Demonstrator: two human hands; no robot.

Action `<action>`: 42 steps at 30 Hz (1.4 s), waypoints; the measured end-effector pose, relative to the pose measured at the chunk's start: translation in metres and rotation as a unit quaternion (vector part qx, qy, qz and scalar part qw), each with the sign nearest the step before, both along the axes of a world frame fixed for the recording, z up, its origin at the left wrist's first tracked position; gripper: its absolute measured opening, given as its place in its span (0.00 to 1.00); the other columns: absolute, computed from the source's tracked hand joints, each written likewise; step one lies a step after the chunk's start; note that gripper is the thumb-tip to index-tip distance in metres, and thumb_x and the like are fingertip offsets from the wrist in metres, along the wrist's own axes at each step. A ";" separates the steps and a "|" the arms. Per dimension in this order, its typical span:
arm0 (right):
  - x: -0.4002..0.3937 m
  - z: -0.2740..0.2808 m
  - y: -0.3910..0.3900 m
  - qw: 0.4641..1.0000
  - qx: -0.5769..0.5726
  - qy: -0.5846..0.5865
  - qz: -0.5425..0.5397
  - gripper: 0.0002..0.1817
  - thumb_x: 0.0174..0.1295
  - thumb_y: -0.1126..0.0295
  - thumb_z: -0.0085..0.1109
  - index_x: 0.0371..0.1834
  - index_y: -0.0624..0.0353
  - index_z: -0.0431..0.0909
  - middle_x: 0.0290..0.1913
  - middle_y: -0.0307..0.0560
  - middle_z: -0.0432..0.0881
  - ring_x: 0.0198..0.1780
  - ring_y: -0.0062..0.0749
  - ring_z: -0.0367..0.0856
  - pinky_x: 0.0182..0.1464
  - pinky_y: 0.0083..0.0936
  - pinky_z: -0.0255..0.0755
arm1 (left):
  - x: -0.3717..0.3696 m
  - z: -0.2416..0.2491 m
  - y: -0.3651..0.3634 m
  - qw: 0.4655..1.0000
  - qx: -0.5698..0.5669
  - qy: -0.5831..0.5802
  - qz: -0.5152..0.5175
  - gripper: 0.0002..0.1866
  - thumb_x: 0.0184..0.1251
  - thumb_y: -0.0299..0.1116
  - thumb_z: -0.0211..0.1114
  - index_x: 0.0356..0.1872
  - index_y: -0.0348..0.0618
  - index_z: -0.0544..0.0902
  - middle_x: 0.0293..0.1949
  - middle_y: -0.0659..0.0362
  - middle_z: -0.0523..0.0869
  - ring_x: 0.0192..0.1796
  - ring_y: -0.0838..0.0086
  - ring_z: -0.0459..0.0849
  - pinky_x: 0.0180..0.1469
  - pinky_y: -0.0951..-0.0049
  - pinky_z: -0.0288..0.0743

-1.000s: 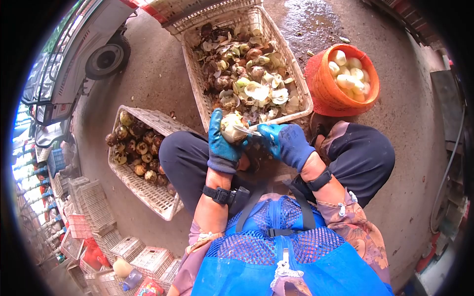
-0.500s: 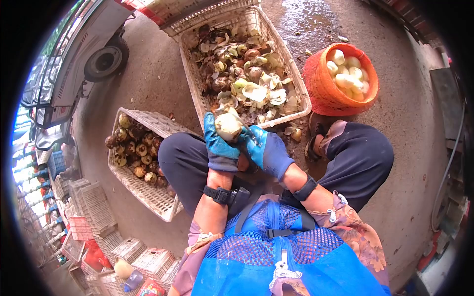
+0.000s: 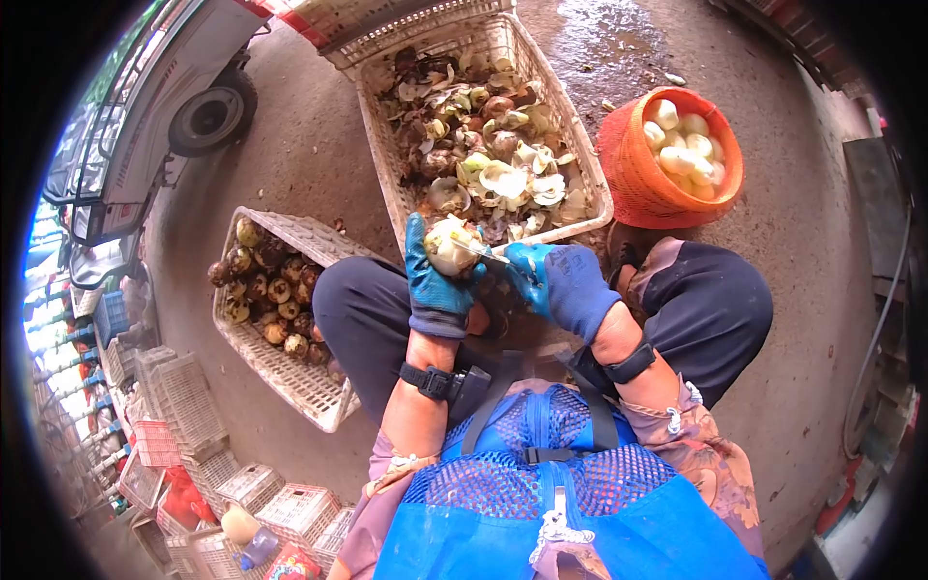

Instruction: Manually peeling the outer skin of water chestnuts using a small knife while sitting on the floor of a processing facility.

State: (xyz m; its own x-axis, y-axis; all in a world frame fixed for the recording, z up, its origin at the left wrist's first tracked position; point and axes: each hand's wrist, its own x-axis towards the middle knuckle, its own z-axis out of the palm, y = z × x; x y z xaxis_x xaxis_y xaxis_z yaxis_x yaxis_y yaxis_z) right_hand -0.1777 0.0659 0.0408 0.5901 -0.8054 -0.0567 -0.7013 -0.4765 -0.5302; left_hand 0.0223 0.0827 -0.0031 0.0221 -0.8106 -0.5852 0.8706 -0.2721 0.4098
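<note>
My left hand (image 3: 437,285), in a blue glove, is closed round a partly peeled onion (image 3: 451,246) above the near edge of the peel crate (image 3: 556,234). To its right, my gloved right hand (image 3: 553,280) grips a small knife (image 3: 492,254); only a short stretch of blade shows, pointing at the onion, and the handle is hidden in the fingers. Onion skins and cut layers (image 3: 503,179) fill much of that crate. At left, brown unpeeled onions (image 3: 278,290) lie in a tilted whitish crate (image 3: 280,385). Pale peeled onions (image 3: 681,145) sit in an orange mesh-covered container (image 3: 628,159).
A vehicle with a black wheel (image 3: 213,114) stands at upper left. Stacked plastic crates (image 3: 188,396) line the lower left. My bent knees (image 3: 720,309) flank the work. The concrete floor (image 3: 319,116) has a wet patch (image 3: 614,34) beyond the peel crate.
My right hand has moved right and slightly away from the onion, uncovering the knife blade. The left hand still holds the onion in nearly the same place, slightly turned.
</note>
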 end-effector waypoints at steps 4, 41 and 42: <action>0.007 0.003 0.000 0.997 0.000 0.082 -0.016 0.15 0.60 0.62 0.58 0.51 0.44 0.79 0.34 0.48 0.84 0.35 0.47 0.85 0.32 0.42 0.75 | -0.006 -0.006 0.000 0.998 0.025 -0.042 0.025 0.24 0.65 0.58 0.62 0.46 0.48 0.82 0.38 0.56 0.87 0.38 0.62 0.86 0.37 0.60 0.85; 0.029 -0.032 -0.024 0.992 -0.095 0.068 -0.047 0.08 0.63 0.68 0.53 0.44 0.49 0.75 0.35 0.47 0.84 0.36 0.44 0.87 0.31 0.41 0.77 | -0.013 0.014 0.002 0.999 0.028 0.011 0.015 0.23 0.64 0.58 0.64 0.51 0.55 0.80 0.44 0.62 0.87 0.40 0.67 0.87 0.30 0.69 0.83; 0.030 -0.035 -0.025 0.991 -0.099 0.070 -0.050 0.08 0.63 0.68 0.52 0.44 0.49 0.75 0.35 0.47 0.84 0.36 0.44 0.87 0.31 0.41 0.77 | -0.013 0.014 0.001 0.999 0.035 0.008 0.018 0.23 0.64 0.58 0.64 0.51 0.55 0.80 0.43 0.62 0.87 0.39 0.67 0.87 0.30 0.70 0.83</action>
State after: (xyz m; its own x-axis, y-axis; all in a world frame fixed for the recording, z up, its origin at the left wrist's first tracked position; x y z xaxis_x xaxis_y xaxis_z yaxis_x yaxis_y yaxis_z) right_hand -0.1479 0.0404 0.0060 0.5049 -0.8626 0.0330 -0.8103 -0.4868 -0.3262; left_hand 0.0091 0.0839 0.0106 0.0412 -0.7668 -0.6406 0.8867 -0.2675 0.3772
